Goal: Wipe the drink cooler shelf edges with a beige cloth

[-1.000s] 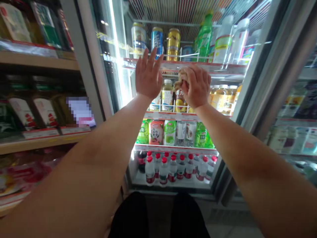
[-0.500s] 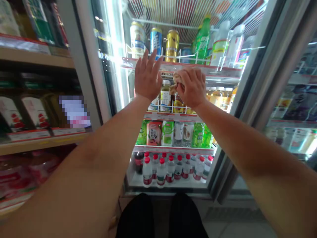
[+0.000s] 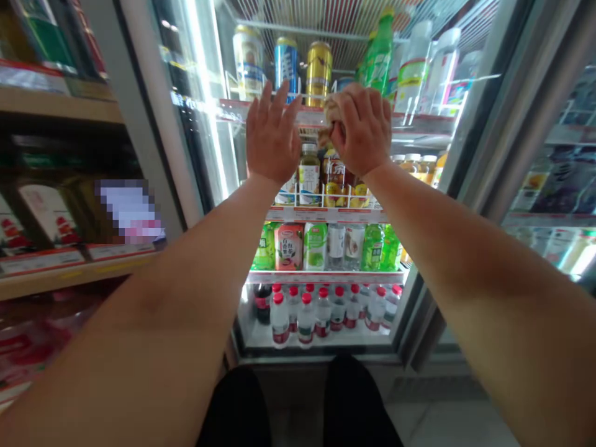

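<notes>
My left hand (image 3: pixel 272 133) is raised with its fingers apart at the front edge of an upper fridge shelf (image 3: pixel 414 122), just below a white can (image 3: pixel 248 59) and a blue can (image 3: pixel 285 62). It holds nothing; I cannot tell whether it touches the edge. Bunched in my right hand (image 3: pixel 363 127) is a beige cloth (image 3: pixel 331 115), at the same shelf edge beneath a gold can (image 3: pixel 319 71). A green bottle (image 3: pixel 379 56) stands behind the right hand, its lower part hidden. Under the hands, a dark-lidded-looking row of drinks includes a bottle with a white cap (image 3: pixel 308 174).
Lower shelves hold cartons and green bottles (image 3: pixel 374 248), with red-capped water bottles (image 3: pixel 305 320) at the bottom. A lit fridge wall (image 3: pixel 205 81) bounds the left side and a metal door frame (image 3: pixel 493 143) the right. Wooden shelves (image 3: pixel 60 273) with packaged goods stand at left.
My right hand with the cloth has moved up against the shelf edge, now covering the green bottle's base. My left hand has shifted slightly up and left. The view has shifted a little.
</notes>
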A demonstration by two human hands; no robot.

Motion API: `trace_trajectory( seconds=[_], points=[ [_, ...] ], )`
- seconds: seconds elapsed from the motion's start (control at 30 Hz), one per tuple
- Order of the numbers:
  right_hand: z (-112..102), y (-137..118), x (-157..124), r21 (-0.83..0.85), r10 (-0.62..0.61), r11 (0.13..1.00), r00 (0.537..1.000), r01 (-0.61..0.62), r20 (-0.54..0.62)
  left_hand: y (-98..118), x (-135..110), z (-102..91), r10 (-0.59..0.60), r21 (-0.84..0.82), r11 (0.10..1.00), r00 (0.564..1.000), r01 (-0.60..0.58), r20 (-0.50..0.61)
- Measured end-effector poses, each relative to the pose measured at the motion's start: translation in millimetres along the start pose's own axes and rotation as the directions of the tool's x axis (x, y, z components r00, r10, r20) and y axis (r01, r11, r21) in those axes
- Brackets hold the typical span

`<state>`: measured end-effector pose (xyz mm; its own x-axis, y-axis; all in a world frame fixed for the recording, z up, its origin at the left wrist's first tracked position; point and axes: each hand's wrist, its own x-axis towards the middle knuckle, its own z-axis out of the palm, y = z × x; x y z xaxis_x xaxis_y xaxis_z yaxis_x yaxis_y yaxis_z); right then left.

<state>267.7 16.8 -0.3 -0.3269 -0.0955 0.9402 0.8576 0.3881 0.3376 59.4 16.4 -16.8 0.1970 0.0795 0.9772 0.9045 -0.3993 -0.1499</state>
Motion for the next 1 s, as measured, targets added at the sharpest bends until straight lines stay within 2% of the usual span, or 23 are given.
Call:
trace_trajectory(
  seconds=[0.13,0.27,0.43,0.5,0.57,0.67,0.73,0.8,0.9,0.93,1.0],
  points=[
    [-5.7,-3.3,-1.1,-0.034,0.002,0.999,1.0,-0.001,0.021,2.0,-1.8,-4.0,0.029,0.025,0.999,1.0,-0.029,0.005],
    [-12.4,-4.8,-3.4,-0.092,-0.005,0.996,1.0,0.006,0.013,-0.1,-0.4,-3.1,-0.004,-0.074,0.997,1.0,0.007,0.028],
    [-16.8,-3.7,-6.1,-0.031,0.004,1.0,1.0,-0.003,0.012,-0.7,0.5,-0.5,0.013,-0.011,1.0,1.0,-0.013,0.011],
    [-16.4,-2.8,-5.7,-0.014,0.022,1.0,1.0,-0.022,-0.002,0.8,-0.1,-1.5,0.001,-0.033,0.999,1.0,-0.001,0.014],
    [-13.6,-1.8,-4.0,0.003,0.136,0.991,0.989,-0.136,-0.052,2.4,-0.6,-3.2,-0.023,-0.08,0.996,0.999,0.026,0.034],
    [-6.3,-0.5,-0.6,0.038,0.352,0.936,0.927,-0.35,-0.13,4.0,-0.6,-5.5,-0.051,-0.123,0.99,0.995,0.062,0.083],
    [-3.0,-0.5,-0.1,0.05,0.394,0.919,0.908,-0.391,-0.145,4.2,-0.3,-5.7,-0.061,-0.117,0.991,0.994,0.072,0.096],
    [-3.7,-2.1,-2.1,0.039,0.314,0.949,0.943,-0.312,-0.109,3.5,-0.1,-4.9,-0.056,-0.106,0.992,0.995,0.065,0.088],
    [-11.0,-6.6,-7.8,0.02,0.095,0.995,0.995,-0.095,0.04,1.0,-0.4,-1.9,-0.036,-0.122,0.992,0.997,0.043,0.061],
    [-13.6,-8.0,-9.4,0.019,0.057,0.998,0.995,-0.058,0.077,-0.1,-0.6,-0.7,-0.029,-0.124,0.992,0.998,0.036,0.052],
    [-16.9,-9.7,-11.4,0.015,0.078,0.997,0.994,-0.079,0.079,-2.5,-1.0,1.7,-0.013,-0.111,0.994,0.999,0.017,0.033]
  ],
)
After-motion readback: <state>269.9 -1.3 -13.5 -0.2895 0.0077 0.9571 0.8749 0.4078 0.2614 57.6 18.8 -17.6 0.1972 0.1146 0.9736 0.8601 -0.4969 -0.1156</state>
